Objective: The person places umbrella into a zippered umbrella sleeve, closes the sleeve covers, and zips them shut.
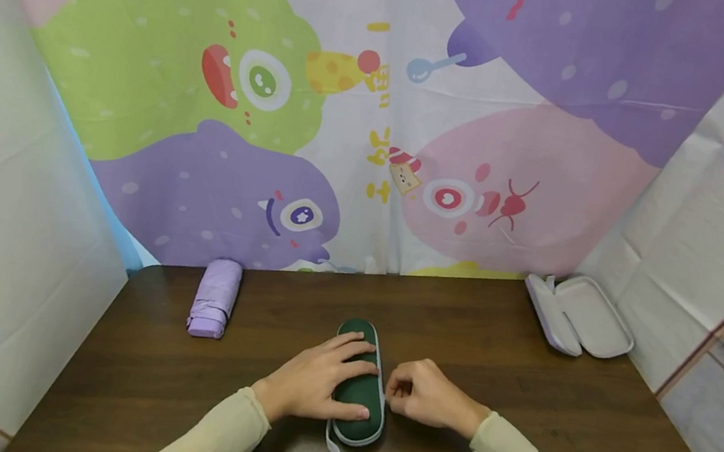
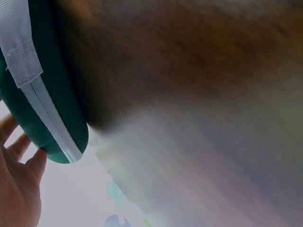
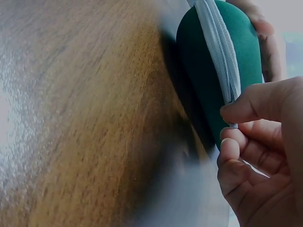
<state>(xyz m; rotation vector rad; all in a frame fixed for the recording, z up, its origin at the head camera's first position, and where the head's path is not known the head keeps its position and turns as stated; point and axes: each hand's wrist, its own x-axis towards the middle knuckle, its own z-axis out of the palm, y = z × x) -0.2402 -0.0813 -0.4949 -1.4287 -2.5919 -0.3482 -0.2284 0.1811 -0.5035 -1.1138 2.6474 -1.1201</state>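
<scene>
Left hand (image 1: 319, 380), fingers spread, pressed an oblong dark-green fabric case (image 1: 361, 391) while, at its right edge, right hand (image 1: 425, 393) pinched a grey zipper pull (image 3: 233, 126) that crooked tugging might have jammed.

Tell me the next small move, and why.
Probably slide the pull along the zip with the right hand, letting the left hand steady the case: the right hand already pinches the pull at the case's side, and the left hand rests across the top. Which direction, I can't tell.
</scene>
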